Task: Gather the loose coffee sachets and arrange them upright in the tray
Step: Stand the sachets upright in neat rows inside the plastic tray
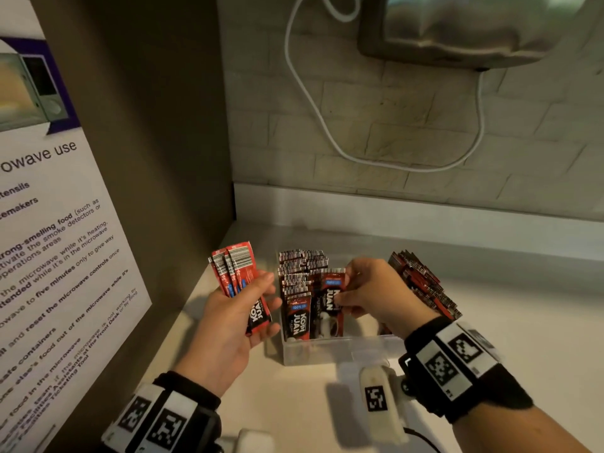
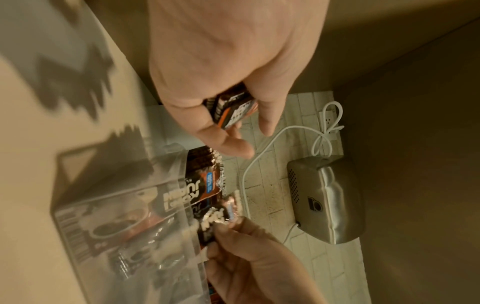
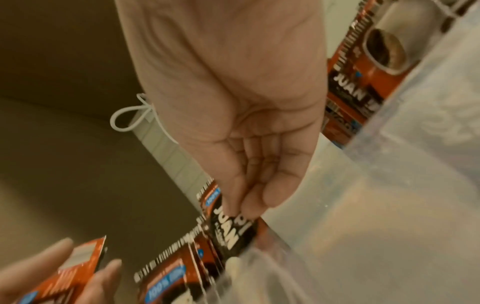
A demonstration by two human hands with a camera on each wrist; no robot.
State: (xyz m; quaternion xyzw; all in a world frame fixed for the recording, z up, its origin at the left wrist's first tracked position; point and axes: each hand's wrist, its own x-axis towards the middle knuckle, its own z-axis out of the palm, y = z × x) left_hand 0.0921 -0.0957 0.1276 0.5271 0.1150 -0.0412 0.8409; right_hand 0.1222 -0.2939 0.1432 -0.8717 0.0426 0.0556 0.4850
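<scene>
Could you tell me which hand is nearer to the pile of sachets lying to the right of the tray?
Right. The right hand is over the tray, beside that pile of sachets. The left hand holds its own sachets on the tray's far side.

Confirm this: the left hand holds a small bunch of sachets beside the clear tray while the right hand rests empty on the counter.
One part is wrong. The right hand is not empty on the counter: it pinches a sachet over the clear tray, as the head view shows and the right wrist view confirms. The left hand does hold a small bunch of sachets beside the tray.
</scene>
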